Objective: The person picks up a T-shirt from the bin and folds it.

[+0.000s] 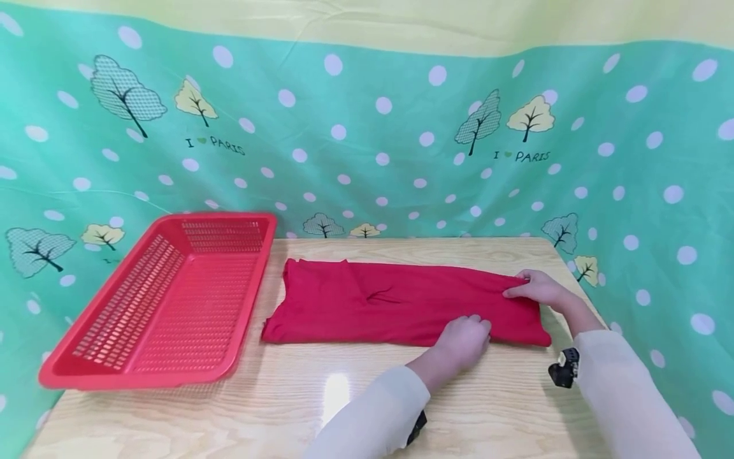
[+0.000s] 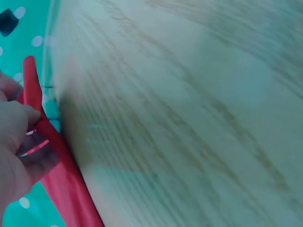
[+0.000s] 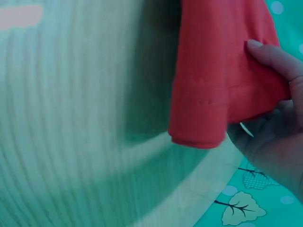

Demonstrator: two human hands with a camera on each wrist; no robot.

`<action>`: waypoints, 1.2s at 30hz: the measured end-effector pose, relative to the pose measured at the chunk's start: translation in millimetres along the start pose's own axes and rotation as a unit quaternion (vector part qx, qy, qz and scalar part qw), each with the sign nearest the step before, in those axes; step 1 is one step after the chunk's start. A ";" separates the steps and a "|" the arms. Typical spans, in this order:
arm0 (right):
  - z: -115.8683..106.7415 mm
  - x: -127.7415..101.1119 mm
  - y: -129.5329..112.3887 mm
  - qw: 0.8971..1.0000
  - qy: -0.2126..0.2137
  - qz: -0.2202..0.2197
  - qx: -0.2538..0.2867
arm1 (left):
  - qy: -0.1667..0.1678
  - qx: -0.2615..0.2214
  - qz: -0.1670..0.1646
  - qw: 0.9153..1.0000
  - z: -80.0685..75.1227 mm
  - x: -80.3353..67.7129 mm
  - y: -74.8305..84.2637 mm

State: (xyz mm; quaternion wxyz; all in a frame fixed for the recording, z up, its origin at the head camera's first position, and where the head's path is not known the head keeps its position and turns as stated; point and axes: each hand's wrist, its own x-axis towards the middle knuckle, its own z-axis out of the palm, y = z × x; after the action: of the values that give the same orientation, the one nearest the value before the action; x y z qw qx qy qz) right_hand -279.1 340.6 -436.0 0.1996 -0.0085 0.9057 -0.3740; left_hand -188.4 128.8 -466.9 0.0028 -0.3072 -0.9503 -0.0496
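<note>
Red cloth (image 1: 395,303) lies folded into a long band across the worktop (image 1: 321,408), running L to R, just beside the red basket (image 1: 166,306) on the L. Left hand (image 1: 461,341) sits on the cloth's near edge, R of centre; in the left wrist view its fingers (image 2: 21,118) are curled and pinching the red fabric (image 2: 61,184), thumb over the fold. Right hand (image 1: 533,288) is at the cloth's far R corner; in the right wrist view its fingers (image 3: 274,59) wrap the hemmed end (image 3: 213,94), which is lifted a bit w/ a shadow on the wood beneath. Both wrist views are blurry. Basket sits tilted-looking at the worktop's L edge, apart from both hands. Behind it all hangs a teal backdrop (image 1: 367,140) w/ white dots and trees.
</note>
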 end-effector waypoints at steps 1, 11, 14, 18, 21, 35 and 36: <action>-2.2 -1.1 -1.7 1.000 -0.011 0.003 0.020 | 0.004 -0.004 0.001 1.000 -1.7 -0.9 -0.5; -15.4 -6.0 -20.5 0.980 -0.051 0.043 0.189 | 0.000 -0.186 -0.030 0.982 -11.0 -14.1 -9.3; -14.2 -6.5 -31.9 0.974 -0.050 0.045 0.218 | 0.003 -0.253 -0.046 0.966 -13.2 -14.8 -13.9; -8.1 -7.9 -53.6 0.967 -0.028 0.053 0.246 | 0.025 -0.352 -0.075 0.933 -16.5 -12.7 -15.4; -0.6 -9.3 -70.3 0.959 -0.013 0.061 0.276 | 0.058 -0.428 -0.098 0.897 -22.7 -9.8 -10.2; 27.9 -23.5 -125.0 0.944 0.059 0.063 0.318 | 0.155 -0.378 -0.238 0.881 -43.8 1.1 14.2; 30.1 -23.5 -127.9 0.947 0.066 0.062 0.307 | 0.163 -0.391 -0.243 0.873 -44.7 0.2 12.5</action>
State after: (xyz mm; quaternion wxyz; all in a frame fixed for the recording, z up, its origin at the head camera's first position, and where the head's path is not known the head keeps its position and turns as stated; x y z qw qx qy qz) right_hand -263.5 232.1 -359.9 0.1556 0.1343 0.7567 -0.6206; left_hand -182.4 134.7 -421.3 0.0252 -0.0304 -0.8839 -0.4659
